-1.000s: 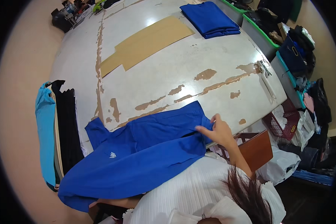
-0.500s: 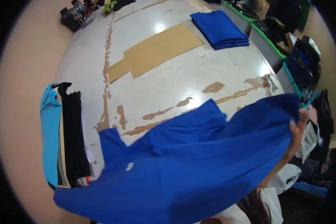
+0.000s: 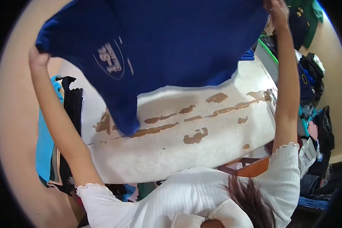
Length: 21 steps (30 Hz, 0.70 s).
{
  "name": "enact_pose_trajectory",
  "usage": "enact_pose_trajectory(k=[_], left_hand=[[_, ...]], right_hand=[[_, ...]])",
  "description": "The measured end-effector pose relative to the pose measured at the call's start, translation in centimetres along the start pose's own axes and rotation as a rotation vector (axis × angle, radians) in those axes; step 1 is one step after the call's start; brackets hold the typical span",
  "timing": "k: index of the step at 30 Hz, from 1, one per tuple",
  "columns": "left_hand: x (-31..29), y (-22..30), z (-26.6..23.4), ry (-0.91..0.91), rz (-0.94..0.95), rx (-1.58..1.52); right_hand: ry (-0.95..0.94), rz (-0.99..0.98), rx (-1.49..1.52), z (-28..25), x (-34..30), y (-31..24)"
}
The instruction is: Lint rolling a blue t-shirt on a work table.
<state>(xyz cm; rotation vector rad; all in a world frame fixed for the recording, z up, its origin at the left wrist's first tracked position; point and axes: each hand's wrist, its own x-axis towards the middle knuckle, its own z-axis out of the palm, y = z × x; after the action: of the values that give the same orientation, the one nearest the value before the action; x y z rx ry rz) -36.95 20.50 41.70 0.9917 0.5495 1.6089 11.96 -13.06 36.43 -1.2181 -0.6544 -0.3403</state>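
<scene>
I hold a large blue T-shirt [image 3: 171, 41] spread in the air above a worn white table [image 3: 186, 152]. My left hand [image 3: 38, 59] grips its left edge near the shoulder. My right hand [image 3: 276, 8] grips the opposite edge at the top right. Both arms are raised and stretched apart. A pale round print shows on the shirt's left half, and one sleeve hangs down toward the table. The shirt hides the far part of the table.
Folded black and light blue clothes [image 3: 55, 125] hang over the table's left edge. Piles of garments and bags [image 3: 315, 114] crowd the right side. A brown wooden chair [image 3: 250, 169] stands under the table's near edge.
The blue shirt has gone from lying on the table to being lifted and spread high in the air. Both hands rose and moved apart.
</scene>
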Motion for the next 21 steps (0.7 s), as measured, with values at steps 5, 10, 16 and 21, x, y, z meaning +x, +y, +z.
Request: enact_pose_trajectory(k=[5, 10, 16, 21], left_hand=[[-1.9, 7.2, -1.7, -0.066, 0.166, 0.081], [-6.2, 7.4, -16.3, -0.244, 0.199, 0.459], [-26.3, -3.9, -24.6, 0.151, -0.250, 0.651], [-35.0, -12.0, -30.7, 0.183, -0.709, 0.471]], right_hand=[[-0.062, -0.158, 0.300, -1.5, -0.7, -8.2], [-0.073, -0.213, -0.042, -11.0, -9.3, -6.3], [-0.108, 0.245, -0.436, -21.9, -27.9, 1.2], [-0.246, 0.595, -0.391, -27.8, -37.0, 9.8]])
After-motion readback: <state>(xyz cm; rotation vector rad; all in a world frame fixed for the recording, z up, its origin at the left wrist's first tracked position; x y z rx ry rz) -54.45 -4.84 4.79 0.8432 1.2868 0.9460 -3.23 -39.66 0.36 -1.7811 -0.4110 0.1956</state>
